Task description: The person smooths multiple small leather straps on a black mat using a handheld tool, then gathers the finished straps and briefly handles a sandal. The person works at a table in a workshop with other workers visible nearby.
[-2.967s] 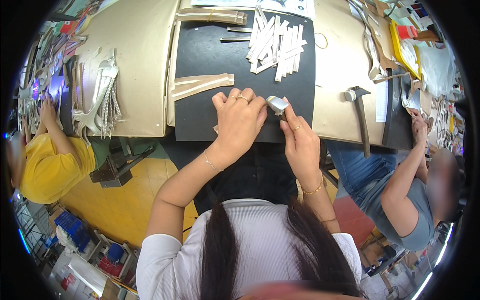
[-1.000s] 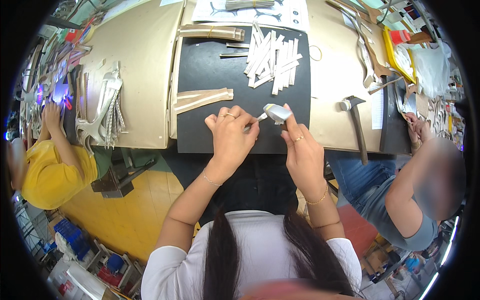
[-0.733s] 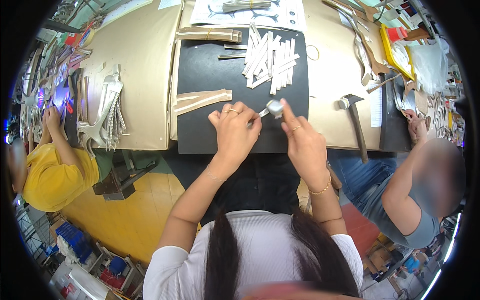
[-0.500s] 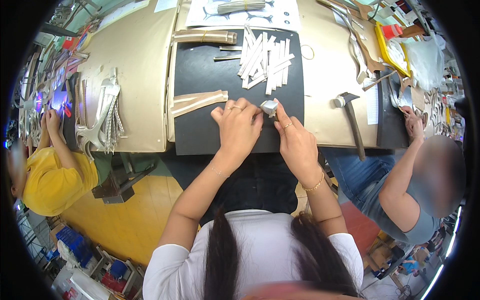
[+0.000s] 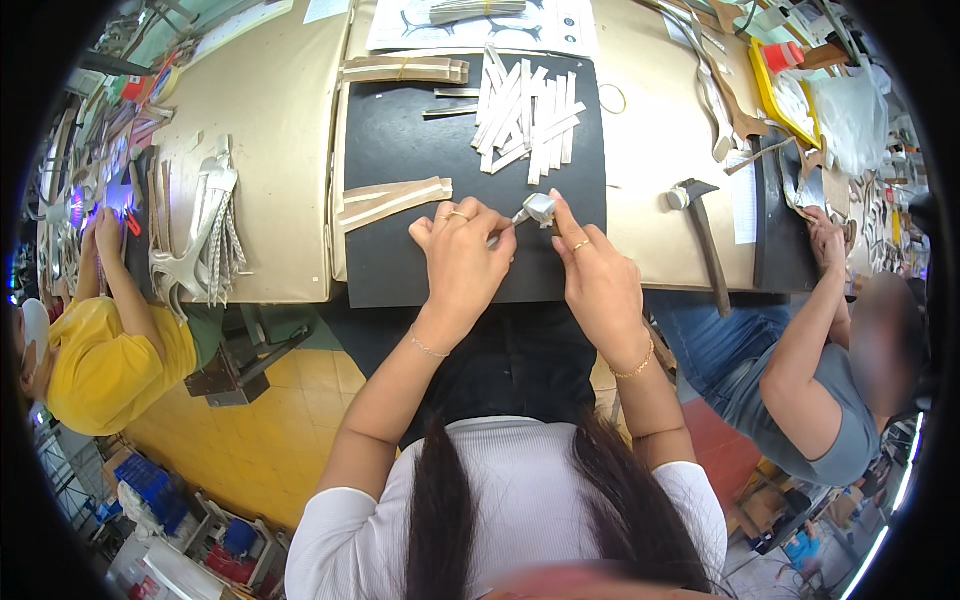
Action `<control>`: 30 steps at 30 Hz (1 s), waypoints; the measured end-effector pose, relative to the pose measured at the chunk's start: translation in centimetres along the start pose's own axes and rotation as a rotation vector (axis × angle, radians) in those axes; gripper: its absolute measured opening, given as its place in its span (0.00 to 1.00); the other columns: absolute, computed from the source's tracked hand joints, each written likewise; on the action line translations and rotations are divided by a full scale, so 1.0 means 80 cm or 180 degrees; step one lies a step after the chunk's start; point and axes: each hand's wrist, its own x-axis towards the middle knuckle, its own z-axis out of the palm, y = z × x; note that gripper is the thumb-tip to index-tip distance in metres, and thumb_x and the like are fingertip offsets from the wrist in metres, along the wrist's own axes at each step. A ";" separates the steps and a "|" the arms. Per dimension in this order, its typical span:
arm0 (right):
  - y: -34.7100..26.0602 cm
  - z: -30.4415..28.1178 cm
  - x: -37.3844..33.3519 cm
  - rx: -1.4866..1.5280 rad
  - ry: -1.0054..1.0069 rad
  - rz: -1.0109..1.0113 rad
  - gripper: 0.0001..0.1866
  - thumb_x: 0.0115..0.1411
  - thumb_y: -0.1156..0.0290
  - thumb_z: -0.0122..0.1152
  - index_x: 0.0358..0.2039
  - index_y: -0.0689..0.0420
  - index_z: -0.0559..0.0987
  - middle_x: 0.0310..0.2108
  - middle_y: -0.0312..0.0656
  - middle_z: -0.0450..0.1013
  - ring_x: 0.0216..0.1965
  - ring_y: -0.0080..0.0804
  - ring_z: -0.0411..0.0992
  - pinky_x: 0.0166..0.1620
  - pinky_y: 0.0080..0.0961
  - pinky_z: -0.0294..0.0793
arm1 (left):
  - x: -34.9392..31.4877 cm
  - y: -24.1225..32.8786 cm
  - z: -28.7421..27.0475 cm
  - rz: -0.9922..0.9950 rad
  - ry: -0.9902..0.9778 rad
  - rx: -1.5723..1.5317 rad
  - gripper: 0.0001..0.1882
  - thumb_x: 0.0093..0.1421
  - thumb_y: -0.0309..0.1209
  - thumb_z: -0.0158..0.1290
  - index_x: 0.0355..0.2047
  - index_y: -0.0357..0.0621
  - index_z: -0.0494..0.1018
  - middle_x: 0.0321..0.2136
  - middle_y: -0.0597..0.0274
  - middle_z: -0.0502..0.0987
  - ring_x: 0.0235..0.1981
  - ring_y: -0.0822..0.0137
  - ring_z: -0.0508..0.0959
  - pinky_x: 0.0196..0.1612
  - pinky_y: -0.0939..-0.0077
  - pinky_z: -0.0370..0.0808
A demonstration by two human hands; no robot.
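We see the left hand pinching a pale strip over the black mat, presumably steadying it; the right hand grips a silver-headed, hammer-like tool beside its exposed end.

L hand curled in pinch, R hand nr it w/ index pointing fwd.
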 end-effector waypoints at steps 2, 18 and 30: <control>-0.005 -0.003 -0.004 0.0241 0.0194 -0.0047 0.26 0.68 0.67 0.58 0.67 0.46 0.71 0.26 0.43 0.71 0.22 0.45 0.74 0.27 0.40 0.74 | 0.001 0.001 0.000 -0.0007 -0.0007 0.0033 0.03 0.53 0.31 0.64 0.27 0.47 0.83 0.29 0.70 0.78 0.37 0.65 0.73 0.48 0.62 0.55; -0.008 0.012 -0.009 -0.0204 -0.0123 -0.0051 0.27 0.67 0.67 0.59 0.66 0.43 0.71 0.26 0.42 0.71 0.22 0.43 0.75 0.26 0.38 0.74 | -0.005 -0.001 -0.006 0.0096 0.0085 0.0080 0.04 0.53 0.31 0.65 0.28 0.47 0.84 0.30 0.69 0.77 0.37 0.66 0.73 0.47 0.63 0.55; -0.016 -0.004 -0.005 0.0334 0.0315 -0.0103 0.27 0.66 0.68 0.60 0.66 0.45 0.72 0.26 0.42 0.71 0.21 0.43 0.73 0.27 0.38 0.74 | -0.007 -0.006 -0.010 -0.0147 -0.0028 -0.0023 0.04 0.53 0.32 0.65 0.26 0.47 0.83 0.29 0.71 0.78 0.36 0.67 0.72 0.47 0.64 0.55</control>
